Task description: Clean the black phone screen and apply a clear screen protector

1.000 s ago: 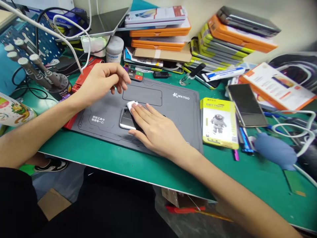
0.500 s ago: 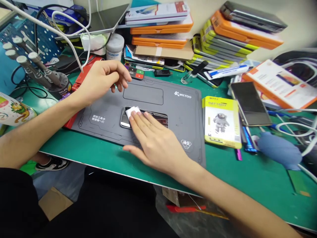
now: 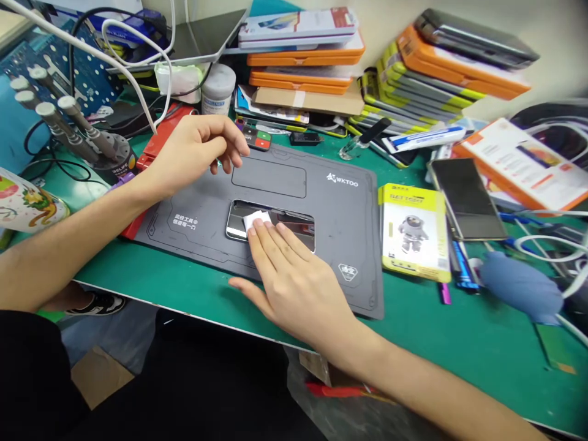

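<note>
A smartphone (image 3: 294, 224) with a dark, glossy face lies flat on the grey work mat (image 3: 342, 214). My right hand (image 3: 298, 275) rests over it with the fingers stretched out side by side and the thumb apart. Under its fingertips is a small folded white wipe (image 3: 255, 219), pressed onto the left half of the phone. My left hand (image 3: 202, 147) hangs above the mat's upper left part, its fingers loosely bent and apart, with nothing seen in it. Part of the phone is hidden by my right fingers.
On the right lie a yellow battery box (image 3: 416, 233), another phone (image 3: 468, 199) and a blue air blower (image 3: 521, 286). Stacked orange cases (image 3: 301, 81) and a white jar (image 3: 218, 89) stand behind. A screwdriver holder (image 3: 108, 156) and cables are at left.
My right hand has slid the wipe a little to the right along the phone, uncovering more of its left end. My left hand stays about where it was. The view shifts slightly.
</note>
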The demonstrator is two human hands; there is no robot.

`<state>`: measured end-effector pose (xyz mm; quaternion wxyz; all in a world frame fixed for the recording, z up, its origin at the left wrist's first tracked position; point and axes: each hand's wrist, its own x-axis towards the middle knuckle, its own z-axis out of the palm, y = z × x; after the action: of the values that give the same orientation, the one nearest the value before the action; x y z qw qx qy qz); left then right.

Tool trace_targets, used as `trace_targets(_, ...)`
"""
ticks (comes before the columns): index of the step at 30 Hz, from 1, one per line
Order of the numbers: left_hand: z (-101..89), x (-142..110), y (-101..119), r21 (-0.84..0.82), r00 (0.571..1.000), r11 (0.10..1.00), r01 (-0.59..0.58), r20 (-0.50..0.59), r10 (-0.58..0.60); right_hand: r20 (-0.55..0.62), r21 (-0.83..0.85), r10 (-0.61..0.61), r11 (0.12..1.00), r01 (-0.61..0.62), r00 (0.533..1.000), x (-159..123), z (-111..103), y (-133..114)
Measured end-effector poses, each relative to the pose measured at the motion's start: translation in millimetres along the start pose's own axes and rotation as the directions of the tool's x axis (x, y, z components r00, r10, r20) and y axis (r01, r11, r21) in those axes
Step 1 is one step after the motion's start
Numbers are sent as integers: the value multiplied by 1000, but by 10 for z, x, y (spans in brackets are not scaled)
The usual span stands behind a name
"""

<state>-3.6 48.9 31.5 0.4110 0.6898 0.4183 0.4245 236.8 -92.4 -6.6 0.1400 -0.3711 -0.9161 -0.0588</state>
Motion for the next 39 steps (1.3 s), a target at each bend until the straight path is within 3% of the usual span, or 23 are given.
trace_targets(6, 4, -1, 12, -13, 1000, 1000, -13, -4, 13, 3, -25, 84, 996, -84, 996, 45, 37, 15)
trace_targets(10, -3, 13, -10, -14, 1000, 1000, -3, -22, 2, -59, -99, 28, 994, -34, 998, -60, 8, -108)
trace_targets(16, 6, 13, -8, -2, 1000, 1000, -3, -22, 3, -49, -96, 111, 989, -116, 993, 46, 26, 148)
trace_targets(22, 7, 4, 1, -7, 1000, 1000, 24, -13, -24, -105, -147, 66, 986, -81, 992, -77, -8, -29)
trace_targets(28, 12, -5, 12, 13, 1000, 1000, 14, -1, -14, -57, -155, 138, 977, -146, 989, 53, -7, 194)
trace_targets(34, -7, 6, 6, -7, 1000, 1000, -15, 25, 15, -121, -223, 72, 970, -98, 990, -80, -100, 5)
trace_targets(39, -2, 4, -3, -5, 1000, 1000, -3, 18, 4, -67, -223, 118, 966, -130, 991, 24, -71, 157)
